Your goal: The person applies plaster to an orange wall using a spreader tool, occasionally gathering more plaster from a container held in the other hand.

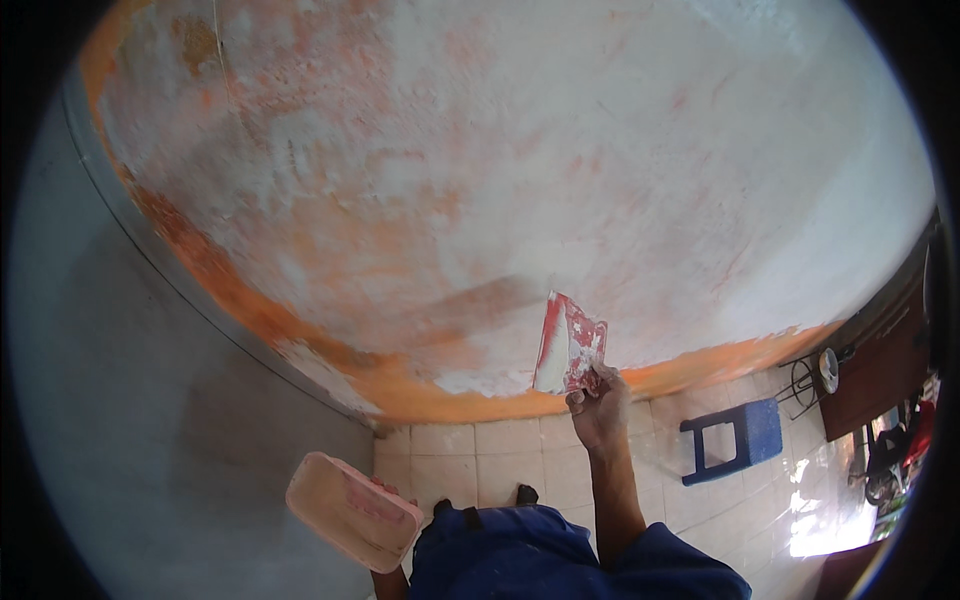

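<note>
My right hand is closed on a red putty scraper, raised in front of the wall. White paste is smeared over the scraper's blade and body. The wall is coated in patchy white filler, with orange and reddish paint showing through and a bare orange band along its foot. Low at the left, my left hand grips a pale pink rectangular tub by its side. Some whitish paste lines the tub's inside. Only some of the left fingers show at its rim; the rest are hidden by the tub.
A blue plastic stool stands on the tiled floor at the right. Beyond it are a thin metal stand and brown furniture. A grey side wall meets the orange-edged wall at the left.
</note>
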The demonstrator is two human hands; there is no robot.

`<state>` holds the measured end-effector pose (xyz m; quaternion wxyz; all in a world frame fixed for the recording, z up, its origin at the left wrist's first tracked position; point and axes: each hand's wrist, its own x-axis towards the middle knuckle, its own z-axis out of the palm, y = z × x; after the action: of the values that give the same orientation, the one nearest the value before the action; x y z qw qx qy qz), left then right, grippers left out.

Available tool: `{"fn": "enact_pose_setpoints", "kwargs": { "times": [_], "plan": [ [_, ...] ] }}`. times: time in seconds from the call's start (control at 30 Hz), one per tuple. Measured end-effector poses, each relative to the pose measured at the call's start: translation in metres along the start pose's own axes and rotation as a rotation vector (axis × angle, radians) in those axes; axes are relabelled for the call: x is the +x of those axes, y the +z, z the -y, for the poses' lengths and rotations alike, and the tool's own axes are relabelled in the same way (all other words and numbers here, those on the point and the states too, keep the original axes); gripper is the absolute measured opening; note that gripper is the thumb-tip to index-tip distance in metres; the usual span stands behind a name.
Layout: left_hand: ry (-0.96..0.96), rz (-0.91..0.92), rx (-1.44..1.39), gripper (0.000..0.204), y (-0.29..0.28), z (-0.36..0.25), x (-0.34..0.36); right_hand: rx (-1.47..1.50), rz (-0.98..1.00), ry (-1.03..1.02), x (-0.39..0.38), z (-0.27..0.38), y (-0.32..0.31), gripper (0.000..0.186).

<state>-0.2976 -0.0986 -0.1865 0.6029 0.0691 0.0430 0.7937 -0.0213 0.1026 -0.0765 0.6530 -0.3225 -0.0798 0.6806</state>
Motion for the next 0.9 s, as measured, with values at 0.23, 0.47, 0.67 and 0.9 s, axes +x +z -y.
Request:
{"fn": "enact_pose_setpoints", "kwargs": {
  "times": [0.23, 0.47, 0.67, 0.9],
  "plan": [
    [-0.002, 0.008, -0.058, 0.059, 0.012, 0.019, 0.005, -0.134, 0.219, -0.128, -0.005, 0.025, -0.007, 0.015],
    [-0.030, 0.090, -0.028, 0.061, 0.026, 0.059, 0.018, -0.031, 0.395, -0.009, 0.008, 0.052, -0.048, 0.018],
    [-0.116, 0.051, -0.044, 0.062, 0.032, 0.111, 0.033, -0.061, 0.386, -0.079, 0.009, 0.060, -0.054, 0.022],
    [-0.285, -0.048, 0.099, 0.062, 0.005, 0.148, 0.075, 0.127, 0.552, 0.122, 0.002, 0.046, -0.038, 0.031]
  ]
}}
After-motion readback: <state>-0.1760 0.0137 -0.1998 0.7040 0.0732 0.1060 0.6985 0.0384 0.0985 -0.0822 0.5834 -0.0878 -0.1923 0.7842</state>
